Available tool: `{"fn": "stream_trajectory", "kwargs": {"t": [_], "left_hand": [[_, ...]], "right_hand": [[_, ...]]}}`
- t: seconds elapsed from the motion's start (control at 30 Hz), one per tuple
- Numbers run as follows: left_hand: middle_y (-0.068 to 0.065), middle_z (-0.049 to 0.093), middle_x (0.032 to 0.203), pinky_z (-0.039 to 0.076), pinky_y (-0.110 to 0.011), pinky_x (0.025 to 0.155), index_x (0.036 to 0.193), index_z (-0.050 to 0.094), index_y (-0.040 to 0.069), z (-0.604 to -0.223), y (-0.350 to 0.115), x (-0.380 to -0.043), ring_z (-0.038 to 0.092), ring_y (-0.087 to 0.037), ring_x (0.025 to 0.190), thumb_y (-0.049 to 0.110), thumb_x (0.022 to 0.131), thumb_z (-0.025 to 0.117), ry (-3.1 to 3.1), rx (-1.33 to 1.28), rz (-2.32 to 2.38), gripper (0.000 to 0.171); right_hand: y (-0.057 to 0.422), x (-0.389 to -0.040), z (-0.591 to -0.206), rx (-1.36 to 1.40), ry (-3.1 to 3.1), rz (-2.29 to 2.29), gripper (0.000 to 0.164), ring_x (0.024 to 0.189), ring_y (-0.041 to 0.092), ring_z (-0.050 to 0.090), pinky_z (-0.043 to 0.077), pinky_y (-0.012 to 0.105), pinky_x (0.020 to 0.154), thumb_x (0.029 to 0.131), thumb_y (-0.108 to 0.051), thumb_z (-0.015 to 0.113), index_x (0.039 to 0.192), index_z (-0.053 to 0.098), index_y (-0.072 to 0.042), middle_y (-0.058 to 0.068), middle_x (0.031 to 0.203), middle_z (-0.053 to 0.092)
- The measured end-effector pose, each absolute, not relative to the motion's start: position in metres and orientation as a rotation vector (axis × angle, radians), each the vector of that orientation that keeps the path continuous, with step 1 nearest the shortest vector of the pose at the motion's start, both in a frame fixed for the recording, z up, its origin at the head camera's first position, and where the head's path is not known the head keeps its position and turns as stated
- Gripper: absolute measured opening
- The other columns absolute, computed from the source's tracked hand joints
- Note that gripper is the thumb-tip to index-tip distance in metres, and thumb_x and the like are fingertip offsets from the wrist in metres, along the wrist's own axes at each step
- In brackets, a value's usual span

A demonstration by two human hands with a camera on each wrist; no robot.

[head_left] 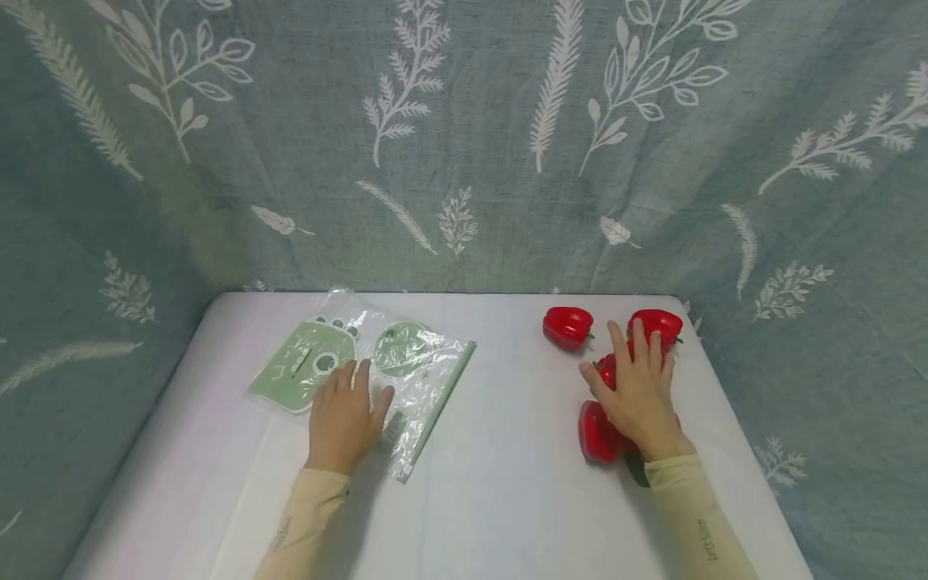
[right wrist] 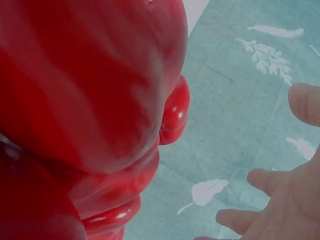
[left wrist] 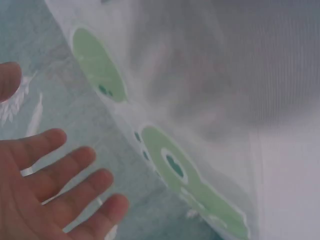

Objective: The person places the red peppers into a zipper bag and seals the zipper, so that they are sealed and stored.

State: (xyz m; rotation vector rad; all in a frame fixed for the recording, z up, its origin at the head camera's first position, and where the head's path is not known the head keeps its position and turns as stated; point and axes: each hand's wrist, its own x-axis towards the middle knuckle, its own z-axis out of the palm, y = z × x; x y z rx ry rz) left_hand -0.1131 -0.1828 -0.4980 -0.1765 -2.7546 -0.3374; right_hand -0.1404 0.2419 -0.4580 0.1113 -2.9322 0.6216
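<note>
My left hand point(head_left: 342, 417) is over the lower part of a clear plastic zip bag point(head_left: 428, 387), fingers spread. The bag lies flat, with green cartoon print and a green slider strip point(head_left: 442, 407) along its right edge. In the left wrist view the fingers are relaxed, with nothing between them and the printed bag point(left wrist: 165, 155) beyond. My right hand point(head_left: 641, 399) spreads over a cluster of red bell peppers, partly hiding them. One pepper point(head_left: 600, 432) shows left of the palm, another point(head_left: 661, 324) past the fingertips. The right wrist view shows the hand apart from the large pepper point(right wrist: 90, 85).
Another red bell pepper point(head_left: 568, 327) lies apart, toward the back edge. Something dark green point(head_left: 637, 467) peeks out beneath the right wrist. The white table point(head_left: 500, 483) is enclosed by grey-green leaf-patterned curtains point(head_left: 493, 209) at the back and sides.
</note>
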Motion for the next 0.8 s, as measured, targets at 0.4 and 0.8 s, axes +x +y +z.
{"fn": "stream_trajectory", "kwargs": {"t": [0.4,0.8], "left_hand": [[-0.021,0.065,0.089,0.052,-0.049,0.058,0.101,0.068,-0.004,-0.514,-0.137,-0.115,0.062,-0.038,0.074,0.039,0.089,0.075,-2.738,-0.292,-0.294,0.044],[-0.011,0.051,0.069,0.046,-0.044,0.046,0.073,0.055,0.004,-0.526,-0.122,-0.108,0.053,-0.031,0.058,0.046,0.081,0.08,-2.748,-0.289,-0.196,0.049]], "right_hand": [[0.248,-0.133,-0.441,0.012,-2.911,0.765,0.111,0.146,0.048,0.021,0.037,0.075,0.099,0.077,-0.029,0.086,0.162,0.016,-0.015,0.02,0.163,0.019],[0.248,-0.111,-0.434,0.043,-2.946,0.862,0.097,0.133,0.05,0.04,0.05,0.068,0.088,0.08,-0.027,0.085,0.156,0.029,-0.007,0.025,0.149,0.036]]}}
